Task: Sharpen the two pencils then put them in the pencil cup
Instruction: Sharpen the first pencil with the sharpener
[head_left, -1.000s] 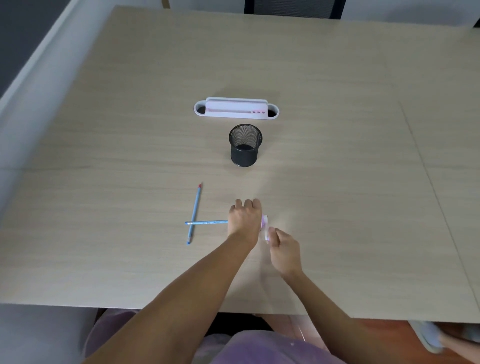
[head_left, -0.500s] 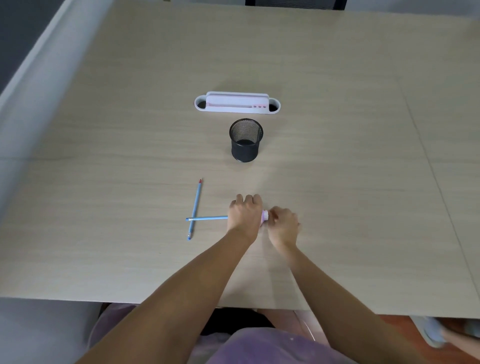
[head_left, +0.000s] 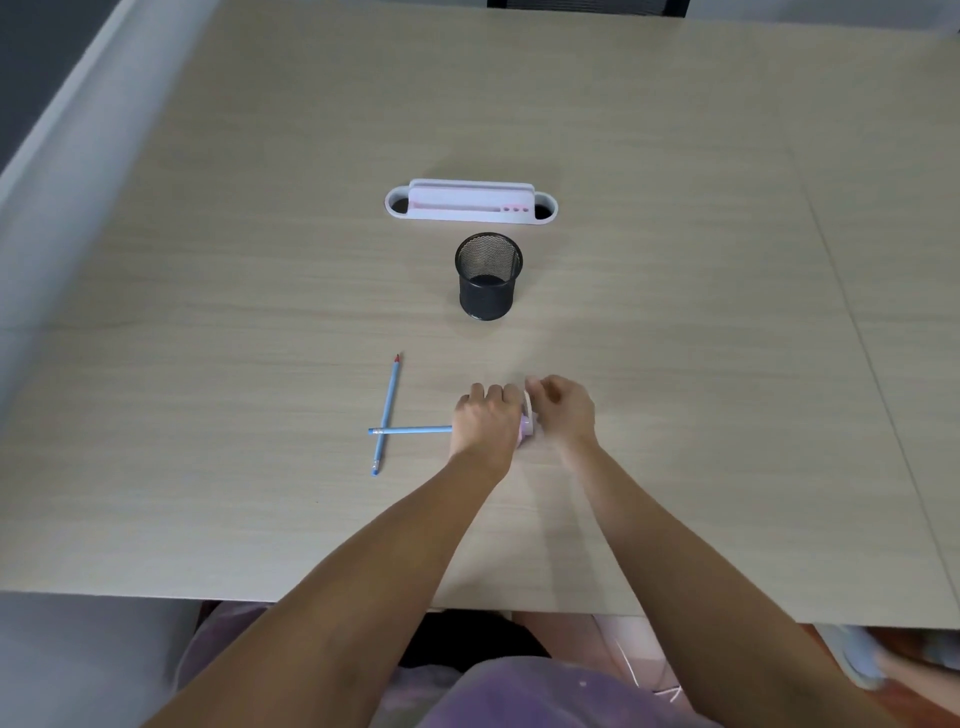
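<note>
Beyond the mesh pencil cup sits a white desk organizer. Nearer me, my left hand grips one blue pencil, crossing the second pencil on the counter; my right hand curls around the pink sharpener.

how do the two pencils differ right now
The held pencil lies crosswise, gripped by the left hand, its right end hidden behind that hand, where a pink sharpener shows beside the right hand. The loose pencil points away from the person, untouched, showing its full length and red tip. The held one crosses over it. Both are thin and blue.
</note>
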